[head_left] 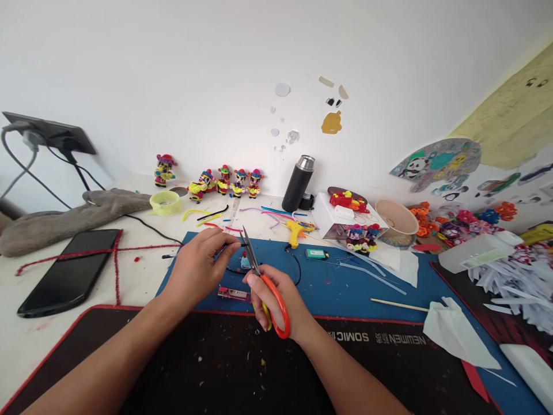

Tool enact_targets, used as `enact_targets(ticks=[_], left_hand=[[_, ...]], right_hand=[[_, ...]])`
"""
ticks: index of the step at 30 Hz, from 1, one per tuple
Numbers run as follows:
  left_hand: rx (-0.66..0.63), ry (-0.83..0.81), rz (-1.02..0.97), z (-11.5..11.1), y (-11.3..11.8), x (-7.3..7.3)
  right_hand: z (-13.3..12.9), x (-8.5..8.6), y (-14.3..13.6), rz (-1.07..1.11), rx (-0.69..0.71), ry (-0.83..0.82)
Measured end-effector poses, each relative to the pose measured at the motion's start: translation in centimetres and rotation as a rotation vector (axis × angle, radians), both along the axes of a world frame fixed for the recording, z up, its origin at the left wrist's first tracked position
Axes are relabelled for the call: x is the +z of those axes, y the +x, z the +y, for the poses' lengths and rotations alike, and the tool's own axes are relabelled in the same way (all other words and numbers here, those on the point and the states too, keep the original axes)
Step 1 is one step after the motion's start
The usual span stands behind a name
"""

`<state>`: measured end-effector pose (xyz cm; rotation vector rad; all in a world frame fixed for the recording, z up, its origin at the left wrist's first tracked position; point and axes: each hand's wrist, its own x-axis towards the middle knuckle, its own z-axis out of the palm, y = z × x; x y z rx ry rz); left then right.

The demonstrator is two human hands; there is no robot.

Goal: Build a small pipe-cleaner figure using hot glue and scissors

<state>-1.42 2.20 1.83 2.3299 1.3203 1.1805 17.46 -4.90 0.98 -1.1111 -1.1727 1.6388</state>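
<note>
My right hand (274,300) grips a pair of scissors (280,302) with orange and yellow handles, its blades pointing up and away from me. My left hand (205,259) is closed in a pinch, the thumb and fingertips at a short black piece (244,245) beside the blades. The piece is small and partly hidden by the fingers, and whether the blades touch it I cannot tell. Beneath and behind the hands lie a pink lighter (234,294) and a small light-blue item (245,262), partly covered by the scissors.
Several pipe cleaners (212,213), a yellow glue gun (298,231) and a black thermos (298,184) lie or stand beyond the blue mat (337,282). Small figurines (224,180) line the wall. A phone (71,271) is left; paper strips (514,282) are right.
</note>
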Motion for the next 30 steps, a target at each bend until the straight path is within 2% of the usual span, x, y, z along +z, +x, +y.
enact_targets(ticks=[6,14,21,30], left_hand=[[0.009,-0.018,0.002,0.0,0.0,0.1],[-0.016,-0.018,-0.017,0.0,0.1,-0.1],[-0.05,0.006,-0.011,0.1,0.0,-0.2],[-0.204,0.102,0.036,-0.3,0.5,-0.5]], right_hand=[[-0.1,-0.1,0.0,-0.014,0.005,0.007],[-0.3,0.8,-0.1,-0.058,-0.002,-0.049],[-0.3,0.3,-0.2,-0.09,-0.015,-0.044],[-2.4,1.6,1.4,-0.013,0.009,-0.121]])
